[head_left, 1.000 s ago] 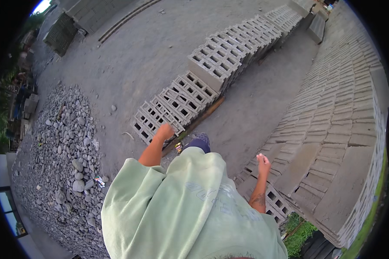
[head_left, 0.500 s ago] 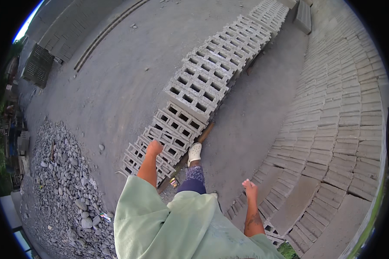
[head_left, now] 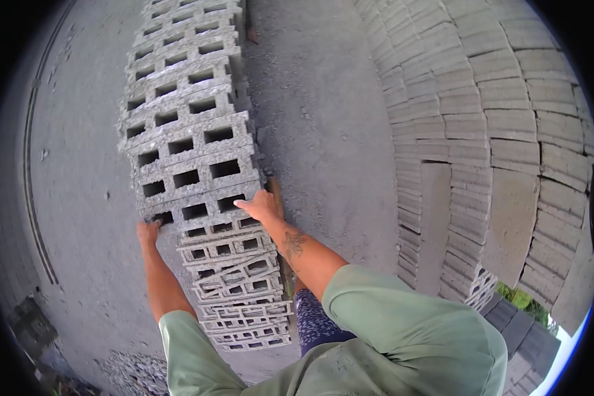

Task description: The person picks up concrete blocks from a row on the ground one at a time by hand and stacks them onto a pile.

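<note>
A long row of grey hollow concrete blocks (head_left: 198,158) runs away from me, their rectangular holes facing up. Both my hands are at the two ends of the nearest block (head_left: 178,214) of the taller part. My left hand (head_left: 150,231) has its fingers bent over the block's left end, beside the end hole. At the opposite end, my right hand (head_left: 264,206) grips with its thumb by the right hole, the other fingers mostly hidden behind the edge. The block still stands against the row. Closer to me, several lower blocks (head_left: 234,277) stand or lean together.
Stacked grey blocks (head_left: 515,99) form a high wall on the right. A wooden piece (head_left: 275,191) shows along the row's right side. Gravel (head_left: 135,373) lies at the lower left, and a long rail (head_left: 30,158) crosses the dusty ground (head_left: 79,132) at left.
I have come closer to the row, and the view has turned. Both hands, closed and away from the taller blocks before, now reach forward onto the ends of the nearest one.
</note>
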Tool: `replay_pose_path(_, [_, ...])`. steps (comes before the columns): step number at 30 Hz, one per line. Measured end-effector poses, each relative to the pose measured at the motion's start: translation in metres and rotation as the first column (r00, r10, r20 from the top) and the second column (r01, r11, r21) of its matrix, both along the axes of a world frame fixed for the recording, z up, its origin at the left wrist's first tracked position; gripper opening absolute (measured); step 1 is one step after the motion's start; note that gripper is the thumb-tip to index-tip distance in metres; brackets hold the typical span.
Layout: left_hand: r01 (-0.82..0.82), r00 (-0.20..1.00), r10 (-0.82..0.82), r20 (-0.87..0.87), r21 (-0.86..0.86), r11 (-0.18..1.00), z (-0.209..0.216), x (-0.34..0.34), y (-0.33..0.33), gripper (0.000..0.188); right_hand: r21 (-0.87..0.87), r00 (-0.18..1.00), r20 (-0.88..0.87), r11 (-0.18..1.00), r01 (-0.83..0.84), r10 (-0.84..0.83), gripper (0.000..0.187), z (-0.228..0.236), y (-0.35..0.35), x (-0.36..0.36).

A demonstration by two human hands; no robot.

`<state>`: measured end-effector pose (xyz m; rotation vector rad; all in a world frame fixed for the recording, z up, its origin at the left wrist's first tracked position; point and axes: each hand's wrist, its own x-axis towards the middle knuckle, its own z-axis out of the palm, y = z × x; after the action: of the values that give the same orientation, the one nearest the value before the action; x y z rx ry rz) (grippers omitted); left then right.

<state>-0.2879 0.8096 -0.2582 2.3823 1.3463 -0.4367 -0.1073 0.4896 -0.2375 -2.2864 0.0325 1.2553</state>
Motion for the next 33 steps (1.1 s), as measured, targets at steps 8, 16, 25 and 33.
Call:
replay_pose_path(8, [-0.04,0.993,0.063,-0.095,0.233,0.972,0.031,-0.022,-0.076,0.043,0.064,0.984,0.116,0.99,0.128,-0.134,0.038,-0.019,-0.053,-0.015])
replay_pose_path(16, [-0.023,0.997,0.015,0.069,0.118,0.993,0.121,-0.062,-0.308,0.052,-0.066,0.949,0.257,0.977,0.204,-0.181,0.045,0.073,-0.304,-0.102])
replay_pose_path(25, [0.661,0.75,-0.653,0.104,-0.118,0.741,0.206,-0.028,-0.597,0.049,-0.329,0.794,0.449,0.75,0.573,-0.41,0.044,0.265,-0.619,-0.26])
replay_pose_path(33, [0.873,0.486,-0.848,0.213,-0.066,0.484,0.34,-0.002,-0.836,0.047,-0.192,0.451,0.692,0.459,0.868,-0.564,0.039,0.395,-0.824,-0.336])
